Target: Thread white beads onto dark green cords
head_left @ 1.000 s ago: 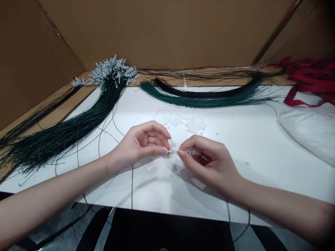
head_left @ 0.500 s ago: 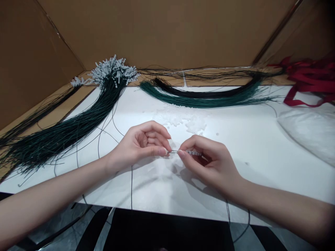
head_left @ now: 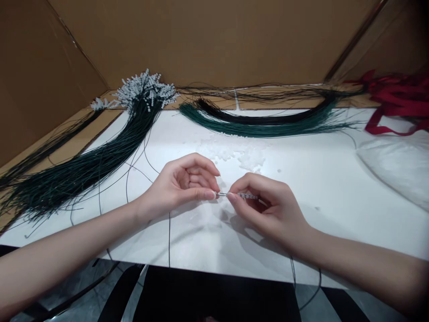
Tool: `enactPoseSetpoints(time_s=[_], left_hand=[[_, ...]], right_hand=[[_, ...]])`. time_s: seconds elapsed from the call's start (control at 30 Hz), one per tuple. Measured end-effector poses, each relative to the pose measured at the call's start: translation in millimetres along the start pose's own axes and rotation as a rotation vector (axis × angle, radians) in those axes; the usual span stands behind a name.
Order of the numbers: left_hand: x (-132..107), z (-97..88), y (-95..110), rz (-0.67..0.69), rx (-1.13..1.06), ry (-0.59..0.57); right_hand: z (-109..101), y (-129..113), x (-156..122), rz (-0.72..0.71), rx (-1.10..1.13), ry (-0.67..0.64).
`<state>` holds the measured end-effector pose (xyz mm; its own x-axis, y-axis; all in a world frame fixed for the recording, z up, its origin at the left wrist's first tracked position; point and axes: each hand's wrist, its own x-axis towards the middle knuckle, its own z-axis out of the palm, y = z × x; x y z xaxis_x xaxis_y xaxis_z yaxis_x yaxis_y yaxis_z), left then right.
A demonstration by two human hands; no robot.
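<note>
Above the white board, my left hand [head_left: 187,183] pinches with thumb and index finger at the end of a thin dark wire [head_left: 222,194]; a small whitish bit shows at the thumb tip. Its other fingers are loosely curled. My right hand [head_left: 270,205] pinches the same wire close by, leaving a short stretch bare between the two hands. A row of small white beads [head_left: 248,196] on the wire shows inside my right hand. Loose white beads [head_left: 250,156] lie in a flat pile just beyond the hands. Dark wire ends hang below both hands over the board's front edge.
At left lies a thick bundle of dark green wires [head_left: 110,156] with white-beaded tips [head_left: 147,91]. Bare green and black wires [head_left: 261,127] lie at the back. Red ribbon [head_left: 398,105] and a clear plastic bag [head_left: 398,167] sit at right. Cardboard walls [head_left: 214,40] enclose the board [head_left: 321,161].
Both hands keep nearly the same position and pinch. The view has shifted very slightly; nothing was taken up or let go.
</note>
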<state>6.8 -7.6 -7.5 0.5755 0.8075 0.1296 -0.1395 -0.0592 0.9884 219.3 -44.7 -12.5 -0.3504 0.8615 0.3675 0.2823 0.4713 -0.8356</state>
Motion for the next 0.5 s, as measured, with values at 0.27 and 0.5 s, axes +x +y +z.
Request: enactPoseSetpoints(time_s=[0.27,0.5], left_hand=[[-0.9,1.8,0.2,0.011,0.022,0.001],[-0.3,2.7,1.1,0.011,0.018,0.004]], right_hand=[[-1.1,-2.9,-0.9,-0.013,-0.008,0.001],[-0.5,-2.4,-0.1,-0.025,-0.01,0.002]])
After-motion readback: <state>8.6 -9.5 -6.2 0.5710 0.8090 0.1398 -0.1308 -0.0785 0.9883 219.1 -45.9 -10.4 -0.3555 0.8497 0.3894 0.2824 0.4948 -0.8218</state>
